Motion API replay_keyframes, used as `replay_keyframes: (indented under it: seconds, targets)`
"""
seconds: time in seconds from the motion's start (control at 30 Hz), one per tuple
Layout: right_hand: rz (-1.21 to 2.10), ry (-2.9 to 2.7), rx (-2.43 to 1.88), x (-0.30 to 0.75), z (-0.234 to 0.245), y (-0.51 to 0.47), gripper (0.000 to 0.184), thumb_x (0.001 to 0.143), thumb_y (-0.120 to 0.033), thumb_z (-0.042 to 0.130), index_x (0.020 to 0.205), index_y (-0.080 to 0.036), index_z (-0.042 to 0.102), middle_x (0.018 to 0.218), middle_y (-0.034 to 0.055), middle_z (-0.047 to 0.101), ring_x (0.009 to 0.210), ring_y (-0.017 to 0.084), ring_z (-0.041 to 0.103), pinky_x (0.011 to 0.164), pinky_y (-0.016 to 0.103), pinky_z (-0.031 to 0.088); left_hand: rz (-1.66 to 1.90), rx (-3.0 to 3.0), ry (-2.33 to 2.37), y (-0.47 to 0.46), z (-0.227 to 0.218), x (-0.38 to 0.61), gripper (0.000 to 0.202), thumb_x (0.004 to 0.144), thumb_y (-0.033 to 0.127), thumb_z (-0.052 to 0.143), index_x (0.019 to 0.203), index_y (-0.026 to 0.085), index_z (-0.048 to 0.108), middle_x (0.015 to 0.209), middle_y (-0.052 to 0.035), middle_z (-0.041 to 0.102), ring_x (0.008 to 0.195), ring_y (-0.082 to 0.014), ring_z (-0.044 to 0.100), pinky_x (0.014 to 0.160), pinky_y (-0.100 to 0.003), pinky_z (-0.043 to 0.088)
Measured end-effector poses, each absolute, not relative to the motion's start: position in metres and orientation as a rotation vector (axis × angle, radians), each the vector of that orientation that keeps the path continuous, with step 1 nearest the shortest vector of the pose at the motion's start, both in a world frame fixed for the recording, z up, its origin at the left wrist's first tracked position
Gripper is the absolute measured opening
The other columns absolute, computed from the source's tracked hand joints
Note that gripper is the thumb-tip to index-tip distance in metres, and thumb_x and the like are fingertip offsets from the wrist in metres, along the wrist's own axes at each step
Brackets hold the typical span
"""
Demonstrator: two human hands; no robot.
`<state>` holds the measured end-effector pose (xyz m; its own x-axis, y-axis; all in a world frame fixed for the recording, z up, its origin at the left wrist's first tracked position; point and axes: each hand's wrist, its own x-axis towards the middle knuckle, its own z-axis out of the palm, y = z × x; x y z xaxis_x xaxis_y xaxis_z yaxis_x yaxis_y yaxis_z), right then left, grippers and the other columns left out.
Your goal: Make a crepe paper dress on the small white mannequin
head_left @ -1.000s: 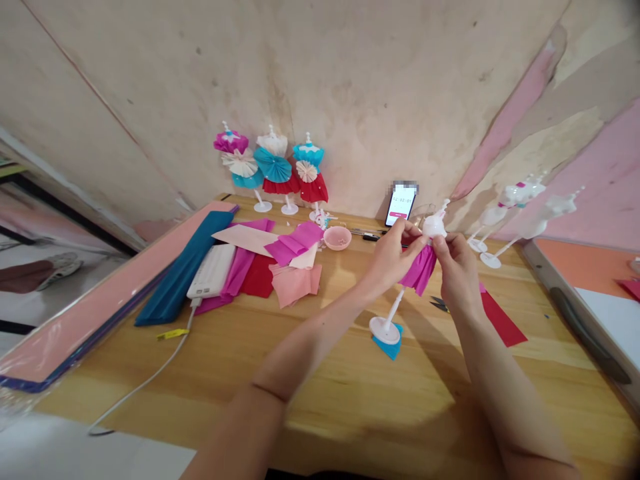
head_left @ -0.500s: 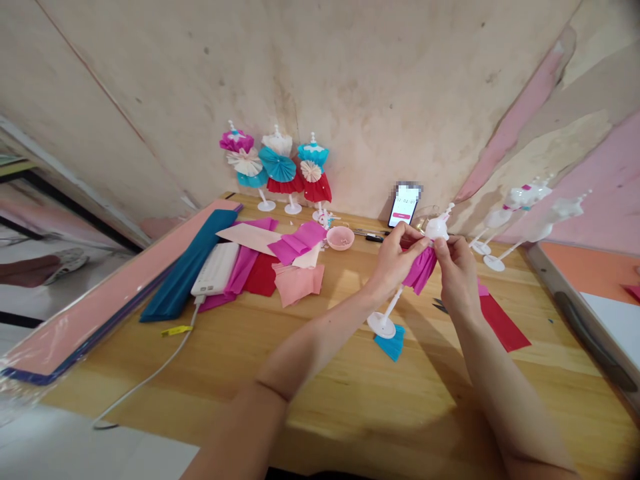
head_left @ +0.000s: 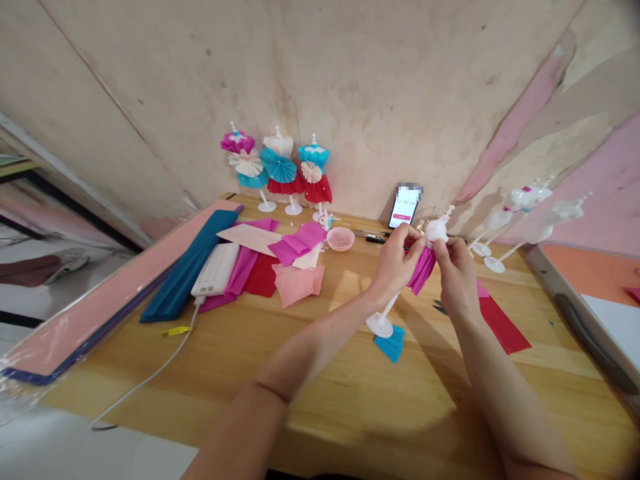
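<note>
Between my hands a small white mannequin (head_left: 437,231) leans to the right, its round stand base (head_left: 379,325) tilted above the table. A magenta crepe paper skirt (head_left: 421,272) hangs gathered at its waist. My left hand (head_left: 399,261) pinches the paper's upper edge on the left side of the waist. With thumb and fingers, my right hand (head_left: 457,270) grips the mannequin's waist from the other side. The fingertips partly hide the waist. A blue paper piece (head_left: 391,343) lies by the base, and dark scissor tips (head_left: 440,307) show beside my right wrist.
Three dressed mannequins (head_left: 280,167) stand at the back wall, bare white ones (head_left: 525,207) at right. A phone (head_left: 404,205) leans on the wall near a pink bowl (head_left: 341,239). Paper sheets (head_left: 260,273), a white power bank (head_left: 216,270) and its cable occupy the left; red paper (head_left: 504,325) lies right.
The mannequin has tilted and shifted very slightly, its base moving a little left. The magenta skirt looks more bunched together. Both hands stay at the waist.
</note>
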<state>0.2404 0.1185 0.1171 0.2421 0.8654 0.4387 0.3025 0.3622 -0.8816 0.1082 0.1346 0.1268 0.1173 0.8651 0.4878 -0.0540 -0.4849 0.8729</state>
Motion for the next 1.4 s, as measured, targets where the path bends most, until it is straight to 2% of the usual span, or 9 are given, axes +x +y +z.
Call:
replay_keyframes:
  seconds: [0.33, 0.87, 1.13, 1.4]
  targets:
    - [0.537, -1.311, -1.197, 0.244, 0.118, 0.120, 0.031, 0.089, -0.055, 0.057, 0.094, -0.024, 0.058, 0.087, 0.0002, 0.061, 0.081, 0.018, 0.056, 0.074, 0.032, 0.044, 1.470, 1.576, 0.743, 0.137, 0.124, 0.110, 0.012, 0.093, 0.032, 0.054, 0.092, 0.020, 0.052, 0.096, -0.0041, 0.063, 0.095, -0.0141, 0.061, 0.090, -0.028, 0.047]
    - [0.512, -1.348, -1.206, 0.240, 0.121, 0.115, 0.031, 0.091, -0.055, 0.055, 0.096, -0.025, 0.058, 0.089, 0.0006, 0.061, 0.083, 0.018, 0.056, 0.071, 0.031, 0.043, 1.319, 1.183, 0.583, 0.144, 0.122, 0.108, 0.027, 0.079, 0.035, 0.072, 0.089, 0.018, 0.054, 0.090, 0.0001, 0.061, 0.084, -0.0108, 0.058, 0.082, -0.027, 0.047]
    - [0.400, -1.394, -1.246, 0.241, 0.122, 0.113, 0.028, 0.091, -0.053, 0.056, 0.099, -0.026, 0.058, 0.095, 0.0022, 0.062, 0.087, 0.019, 0.055, 0.076, 0.034, 0.044, 1.355, 1.313, 0.606, 0.145, 0.124, 0.104, 0.024, 0.081, 0.035, 0.070, 0.089, 0.018, 0.055, 0.094, -0.0023, 0.063, 0.091, -0.0126, 0.060, 0.086, -0.029, 0.047]
    - [0.342, -1.424, -1.240, 0.236, 0.122, 0.110, 0.027, 0.091, -0.051, 0.056, 0.097, -0.025, 0.058, 0.095, 0.0023, 0.062, 0.085, 0.019, 0.057, 0.075, 0.034, 0.043, 1.304, 1.247, 0.594, 0.145, 0.127, 0.097, 0.029, 0.077, 0.037, 0.074, 0.085, 0.017, 0.054, 0.086, 0.0003, 0.060, 0.082, -0.0106, 0.058, 0.077, -0.026, 0.046]
